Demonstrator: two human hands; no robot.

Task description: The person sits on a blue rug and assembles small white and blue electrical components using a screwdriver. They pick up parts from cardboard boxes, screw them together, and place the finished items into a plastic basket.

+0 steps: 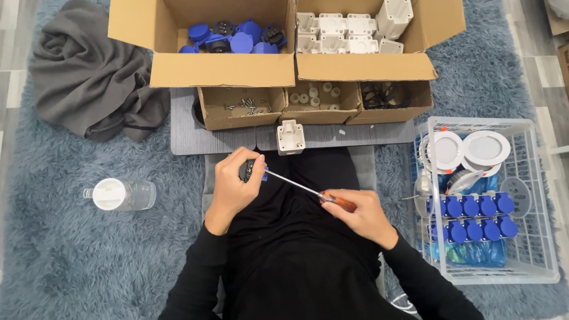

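Black sleeves fill the bottom centre of the frame, and from them both hands rise to mid-frame. Left hand (232,188) is curled around a small dark-and-blue socket part (251,171), just left of centre; right hand (361,211) grips the orange handle of one screwdriver (304,191), whose shaft runs up-left so the tip meets the part. Judgement: the step goes best with the shaft kept in line with the screw, the part braced against the lap, and steady pressure before turning so the tip does not slip out. Counting left to right: one grey cloth (95,77) at upper left; one clear lidded jar (121,194) lying on the blue rug (47,270); two large cardboard boxes at top, the left box (222,69) with blue and black caps, too heaped to count, the right box (365,67) with white housings, roughly eight showing; three small trays (314,106) beneath them holding screws, little white pieces and dark wires; one white housing (290,137) standing alone on the grey mat; one white basket (487,197) at right with two round white lamps and two rows of blue sockets, about nine.
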